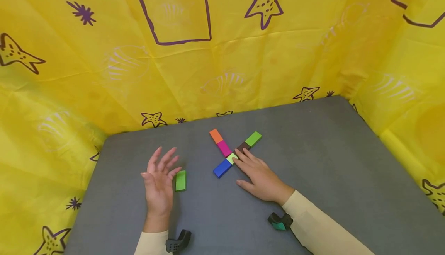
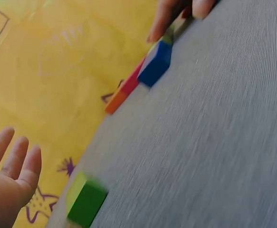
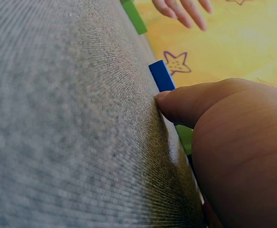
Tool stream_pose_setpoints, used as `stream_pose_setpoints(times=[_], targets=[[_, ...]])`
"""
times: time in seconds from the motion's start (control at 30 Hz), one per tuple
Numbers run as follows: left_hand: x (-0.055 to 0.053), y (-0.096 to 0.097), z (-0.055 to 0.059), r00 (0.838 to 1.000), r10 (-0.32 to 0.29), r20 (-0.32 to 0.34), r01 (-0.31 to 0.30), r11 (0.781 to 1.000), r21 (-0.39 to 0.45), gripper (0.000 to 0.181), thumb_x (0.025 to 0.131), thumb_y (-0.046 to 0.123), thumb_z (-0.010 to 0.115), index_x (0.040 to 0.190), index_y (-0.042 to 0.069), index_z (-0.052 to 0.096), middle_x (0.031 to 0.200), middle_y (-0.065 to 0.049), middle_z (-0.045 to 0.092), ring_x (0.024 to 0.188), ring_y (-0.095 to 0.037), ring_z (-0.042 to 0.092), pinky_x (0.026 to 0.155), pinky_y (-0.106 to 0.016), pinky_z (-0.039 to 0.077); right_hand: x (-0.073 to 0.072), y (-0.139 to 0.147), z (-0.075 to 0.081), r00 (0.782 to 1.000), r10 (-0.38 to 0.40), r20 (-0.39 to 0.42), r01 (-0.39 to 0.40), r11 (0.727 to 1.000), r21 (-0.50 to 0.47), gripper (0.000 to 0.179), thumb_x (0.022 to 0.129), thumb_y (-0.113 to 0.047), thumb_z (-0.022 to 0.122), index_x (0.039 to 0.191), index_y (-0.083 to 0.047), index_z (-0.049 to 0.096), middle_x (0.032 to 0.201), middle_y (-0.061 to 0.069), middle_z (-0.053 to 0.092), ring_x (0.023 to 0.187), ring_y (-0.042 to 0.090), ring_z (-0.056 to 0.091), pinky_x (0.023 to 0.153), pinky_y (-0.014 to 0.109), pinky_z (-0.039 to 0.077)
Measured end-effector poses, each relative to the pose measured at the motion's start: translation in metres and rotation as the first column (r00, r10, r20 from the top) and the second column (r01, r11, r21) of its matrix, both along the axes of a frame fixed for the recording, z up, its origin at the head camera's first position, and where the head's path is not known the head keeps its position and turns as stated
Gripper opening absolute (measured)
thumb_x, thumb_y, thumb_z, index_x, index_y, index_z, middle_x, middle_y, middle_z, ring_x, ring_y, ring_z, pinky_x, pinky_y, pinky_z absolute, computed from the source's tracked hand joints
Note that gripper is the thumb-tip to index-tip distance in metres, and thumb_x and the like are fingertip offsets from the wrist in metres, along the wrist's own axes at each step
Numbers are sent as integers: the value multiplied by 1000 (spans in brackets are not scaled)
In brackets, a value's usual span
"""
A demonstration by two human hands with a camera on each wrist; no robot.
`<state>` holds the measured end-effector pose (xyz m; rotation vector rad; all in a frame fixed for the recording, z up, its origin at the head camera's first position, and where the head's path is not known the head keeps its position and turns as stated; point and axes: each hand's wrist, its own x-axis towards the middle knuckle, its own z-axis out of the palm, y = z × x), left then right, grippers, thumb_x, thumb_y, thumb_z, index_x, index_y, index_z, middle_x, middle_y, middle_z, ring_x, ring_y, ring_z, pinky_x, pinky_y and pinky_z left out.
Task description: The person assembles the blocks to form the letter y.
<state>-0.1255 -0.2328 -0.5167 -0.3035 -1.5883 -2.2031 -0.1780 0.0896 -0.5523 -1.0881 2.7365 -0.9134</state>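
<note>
Flat on the table lies an X-like layout of small blocks: orange (image 1: 216,135) and magenta (image 1: 224,148) on one arm, blue (image 1: 222,168), pale green (image 1: 230,158), dark brown (image 1: 241,147) and green (image 1: 253,139) along the other. My right hand (image 1: 262,179) rests palm down with extended fingers on the pale green and brown blocks, partly covering them. To the left, my left hand (image 1: 160,189) is raised with the palm up and fingers loosely spread, holding nothing. A separate green block (image 1: 180,181) lies beside its little finger; the left wrist view shows this block (image 2: 87,202) too.
A grey cloth-covered table (image 1: 330,158) extends around the blocks. Yellow fabric (image 1: 187,65) with starfish and shell drawings hangs behind it and on both sides. Each wrist wears a dark camera mount, the left one (image 1: 178,241) close over the table.
</note>
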Motion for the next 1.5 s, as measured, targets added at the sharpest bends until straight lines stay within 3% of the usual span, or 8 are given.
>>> stream_pose_setpoints(times=[0.37,0.53,0.63,0.8,1.03,1.3,1.4,1.5], targets=[[17,-23,-11,976,143,164,-141,990,-21,81,113,66,36,163,3,33,152,-26,55,131,-37,54,102,-43,45,1,0,-1,1000,-2,4,2,1000,-1,74,107,-33,73,169,-9,41,179,8,22,165,29,8,124,66,24],[16,-23,-22,927,244,286,-212,968,-137,68,118,52,33,161,0,31,141,-27,58,125,-33,57,101,-34,48,2,0,-2,1000,-3,-14,2,1000,-8,75,106,-32,75,169,-8,41,178,9,23,165,32,10,122,67,25],[16,-21,-22,884,324,338,-229,929,-292,58,120,37,36,162,-3,31,140,-28,58,125,-28,59,100,-26,49,2,0,-3,1000,-5,-19,4,1000,-8,75,106,-32,74,169,-8,41,178,9,23,165,32,11,122,68,26],[18,-21,-26,845,388,367,-196,865,-463,57,117,21,54,164,-1,33,142,-25,58,120,-18,60,98,-17,46,2,-1,-3,1000,-1,-22,0,1000,-18,74,106,-30,75,168,-7,41,178,10,24,165,33,12,122,68,26],[19,-21,-30,840,416,348,-135,782,-609,78,102,18,82,164,0,37,143,-18,61,124,-25,57,97,-17,44,2,-1,-2,1000,4,-9,-4,1000,-7,74,106,-31,74,169,-7,41,179,9,23,165,32,10,122,68,26],[15,-19,-30,857,419,301,-28,620,-784,94,86,12,97,161,-2,42,146,-18,59,132,-35,53,108,-48,43,1,0,0,1000,11,-16,-11,1000,-13,75,106,-31,74,169,-7,41,179,10,23,165,33,10,123,67,25],[13,-19,-32,872,408,271,-27,593,-804,87,86,0,92,159,-3,45,145,-19,59,131,-36,53,108,-49,43,1,0,0,1000,10,-19,-10,1000,-12,75,106,-31,74,168,-6,41,178,11,23,165,33,10,123,67,25],[13,-20,-33,876,412,252,-49,595,-803,74,90,-6,85,155,-2,51,142,-18,62,129,-34,56,105,-40,44,1,0,0,1000,8,-20,-8,1000,-9,75,106,-31,75,168,-6,41,178,11,23,165,33,10,123,67,25]])
